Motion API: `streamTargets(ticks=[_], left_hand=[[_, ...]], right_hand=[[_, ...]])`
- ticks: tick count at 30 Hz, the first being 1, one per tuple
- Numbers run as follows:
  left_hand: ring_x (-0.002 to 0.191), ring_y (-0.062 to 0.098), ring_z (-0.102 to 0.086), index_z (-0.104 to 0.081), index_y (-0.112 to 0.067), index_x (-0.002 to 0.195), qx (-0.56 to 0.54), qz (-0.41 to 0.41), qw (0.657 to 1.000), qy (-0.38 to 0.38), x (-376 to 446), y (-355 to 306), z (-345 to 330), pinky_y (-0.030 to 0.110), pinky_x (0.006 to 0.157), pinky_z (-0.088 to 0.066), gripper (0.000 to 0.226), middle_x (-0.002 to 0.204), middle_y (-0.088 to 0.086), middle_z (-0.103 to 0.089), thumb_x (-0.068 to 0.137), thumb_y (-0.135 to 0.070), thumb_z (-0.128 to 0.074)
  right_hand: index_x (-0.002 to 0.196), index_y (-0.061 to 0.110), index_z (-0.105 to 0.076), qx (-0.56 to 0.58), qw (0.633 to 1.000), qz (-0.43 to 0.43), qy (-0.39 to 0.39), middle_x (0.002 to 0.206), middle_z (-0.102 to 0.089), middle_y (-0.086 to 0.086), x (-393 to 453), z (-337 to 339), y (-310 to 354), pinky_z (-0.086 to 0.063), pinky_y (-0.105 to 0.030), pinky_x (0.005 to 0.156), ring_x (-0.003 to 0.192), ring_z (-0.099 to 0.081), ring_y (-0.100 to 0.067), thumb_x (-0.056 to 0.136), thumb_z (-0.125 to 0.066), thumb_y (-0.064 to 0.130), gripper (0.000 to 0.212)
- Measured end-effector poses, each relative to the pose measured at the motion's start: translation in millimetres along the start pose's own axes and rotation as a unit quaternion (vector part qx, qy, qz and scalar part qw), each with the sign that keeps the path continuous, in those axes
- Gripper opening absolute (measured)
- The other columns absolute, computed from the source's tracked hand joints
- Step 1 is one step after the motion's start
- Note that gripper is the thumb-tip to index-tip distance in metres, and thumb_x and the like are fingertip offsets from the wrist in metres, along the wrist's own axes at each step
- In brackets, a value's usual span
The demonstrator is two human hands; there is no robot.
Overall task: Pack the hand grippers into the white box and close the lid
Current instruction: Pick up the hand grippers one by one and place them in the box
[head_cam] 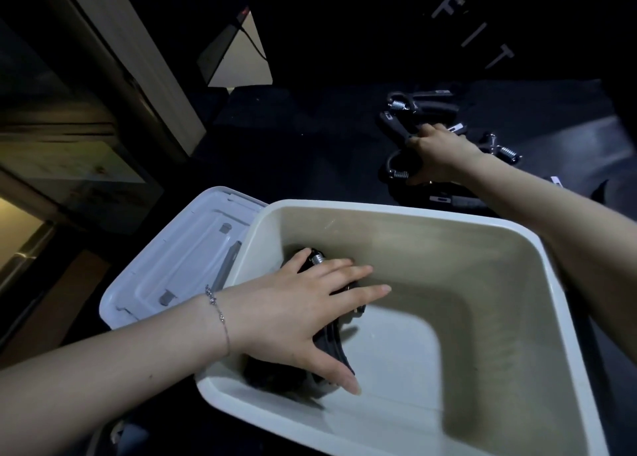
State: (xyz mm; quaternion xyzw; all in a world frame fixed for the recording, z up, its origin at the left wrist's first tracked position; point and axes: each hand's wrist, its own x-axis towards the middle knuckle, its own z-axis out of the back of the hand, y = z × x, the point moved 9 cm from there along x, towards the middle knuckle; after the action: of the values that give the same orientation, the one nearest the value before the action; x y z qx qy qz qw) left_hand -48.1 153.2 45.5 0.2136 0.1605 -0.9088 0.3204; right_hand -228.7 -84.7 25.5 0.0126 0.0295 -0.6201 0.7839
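left hand (303,304) presses grippers (331,348) in box (517,235) (lid off).

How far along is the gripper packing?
Early. Done: one batch of black hand grippers lies in the white box under the left hand. In hand: the right hand is on the floor pile. Left: several loose grippers, then the lid, lying open beside the box.

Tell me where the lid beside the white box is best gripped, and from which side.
Probably the lid's far rim, from the left. It lies inside-up with its right edge tucked against the white box, so only the outer edges are free. The left hand, now flat on a gripper inside, is nearest.
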Motion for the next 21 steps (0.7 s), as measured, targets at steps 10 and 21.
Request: streamTargets(ticks=[10, 21], left_hand=[[0.141, -0.004, 0.01, 0.003, -0.049, 0.145, -0.072, -0.016, 0.993, -0.093, -9.3, -7.7, 44.5, 0.032, 0.119, 0.001, 0.093, 0.157, -0.022, 0.004, 0.074, -0.071, -0.054], [0.141, -0.008, -0.01, -0.012, -0.041, 0.147, -0.159, -0.077, 0.916, -0.362, -51.8, -31.2, 148.8, 0.027, 0.118, -0.018, 0.089, 0.155, -0.021, -0.014, 0.077, -0.056, -0.064]], right_hand=[[0.125, 0.02, -0.05, 0.145, 0.969, -0.024, -0.198, 0.123, -0.05, -0.006, -60.3, 82.7, -12.0, -0.046, -0.047, 0.086, 0.118, -0.045, -0.028, 0.065, -0.076, 0.051, 0.072], [0.107, 0.025, -0.06, 0.44, 0.818, 0.032, -0.37, 0.11, -0.061, 0.001, -158.0, 210.4, 24.3, -0.04, -0.009, 0.082, 0.1, -0.058, -0.009, 0.063, -0.082, 0.042, 0.052]])
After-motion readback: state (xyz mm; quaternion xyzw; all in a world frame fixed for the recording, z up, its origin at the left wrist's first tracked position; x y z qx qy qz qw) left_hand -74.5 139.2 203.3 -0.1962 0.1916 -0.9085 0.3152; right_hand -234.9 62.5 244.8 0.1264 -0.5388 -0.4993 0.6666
